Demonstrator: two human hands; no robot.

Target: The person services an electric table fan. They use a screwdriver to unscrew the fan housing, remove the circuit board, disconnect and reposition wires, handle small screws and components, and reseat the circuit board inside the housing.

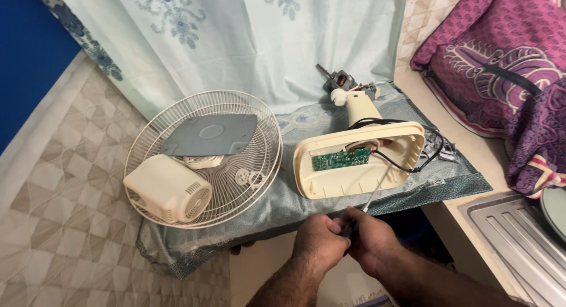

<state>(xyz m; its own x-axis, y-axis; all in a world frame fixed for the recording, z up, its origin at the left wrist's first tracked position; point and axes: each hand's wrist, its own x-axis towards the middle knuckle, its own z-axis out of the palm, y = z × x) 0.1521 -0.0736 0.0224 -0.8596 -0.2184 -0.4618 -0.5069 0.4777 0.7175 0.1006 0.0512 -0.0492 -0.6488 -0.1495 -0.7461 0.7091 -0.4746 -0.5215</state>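
The screwdriver handle is hidden inside the closed left hand and right hand. Its tip is lost among wires in the fan base. The forearms are cut off below.

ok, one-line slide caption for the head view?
Both hands grip a screwdriver aimed into an upturned cream fan base with green circuit board, beside a fan grille.
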